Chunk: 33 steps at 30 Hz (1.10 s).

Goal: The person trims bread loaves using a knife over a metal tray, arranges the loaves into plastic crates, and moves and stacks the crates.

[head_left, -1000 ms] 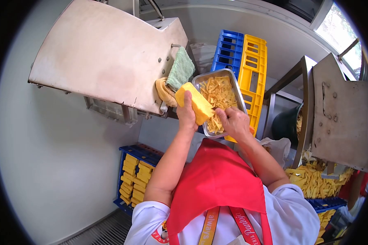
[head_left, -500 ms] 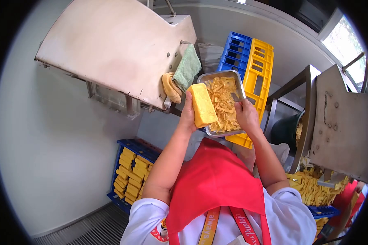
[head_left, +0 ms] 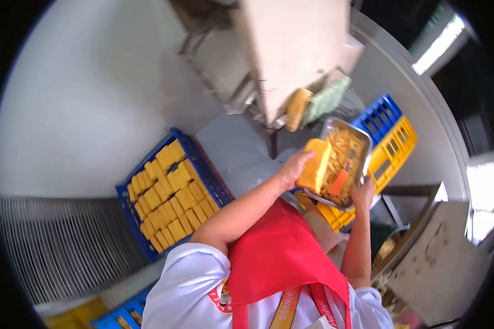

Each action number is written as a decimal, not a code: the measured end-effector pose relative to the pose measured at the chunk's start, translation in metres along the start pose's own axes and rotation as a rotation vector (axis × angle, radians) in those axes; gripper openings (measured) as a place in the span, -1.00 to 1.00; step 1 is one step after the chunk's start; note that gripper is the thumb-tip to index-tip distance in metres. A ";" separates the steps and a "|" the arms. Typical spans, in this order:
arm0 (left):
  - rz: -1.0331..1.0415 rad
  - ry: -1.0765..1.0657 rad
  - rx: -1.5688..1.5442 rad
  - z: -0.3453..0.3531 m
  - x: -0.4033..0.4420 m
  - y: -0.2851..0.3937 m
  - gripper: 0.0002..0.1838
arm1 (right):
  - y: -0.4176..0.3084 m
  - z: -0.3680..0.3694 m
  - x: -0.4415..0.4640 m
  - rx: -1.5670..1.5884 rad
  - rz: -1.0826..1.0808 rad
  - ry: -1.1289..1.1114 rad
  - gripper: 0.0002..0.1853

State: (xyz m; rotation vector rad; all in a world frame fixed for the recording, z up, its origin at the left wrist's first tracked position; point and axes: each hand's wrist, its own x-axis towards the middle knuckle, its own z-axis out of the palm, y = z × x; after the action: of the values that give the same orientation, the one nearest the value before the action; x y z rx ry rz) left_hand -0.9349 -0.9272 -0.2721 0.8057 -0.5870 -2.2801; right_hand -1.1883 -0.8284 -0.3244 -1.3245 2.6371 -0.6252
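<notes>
My left hand is wrapped round a smooth yellow rectangular block, held over the near left side of a metal tray. Thin yellow strips fill much of this tray. A tool with an orange handle lies on the strips; its working end is too blurred to name. At the tray's lower right rim, my right hand is closed on the edge, with some fingers hidden.
To the left, a blue crate holds several yellow blocks. A yellow crate and a blue crate are under and beside the tray. A pale machine hangs ahead with a green cloth; another metal machine stands right.
The view has swung left, bringing more of the block-filled crate into sight. My right hand has gone from above the strips to the tray's rim, and the orange-handled tool now lies inside.
</notes>
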 end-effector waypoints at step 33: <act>0.610 0.881 -0.605 -0.344 -0.530 -0.080 -0.56 | -0.436 -0.039 -0.017 0.073 -0.697 -0.148 -0.63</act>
State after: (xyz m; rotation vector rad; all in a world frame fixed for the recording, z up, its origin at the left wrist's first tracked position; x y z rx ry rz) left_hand -0.4144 -0.5700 -0.3577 1.0155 0.2432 -1.2382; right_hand -0.8669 -1.0347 -0.1089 -2.1726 1.9769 -0.6459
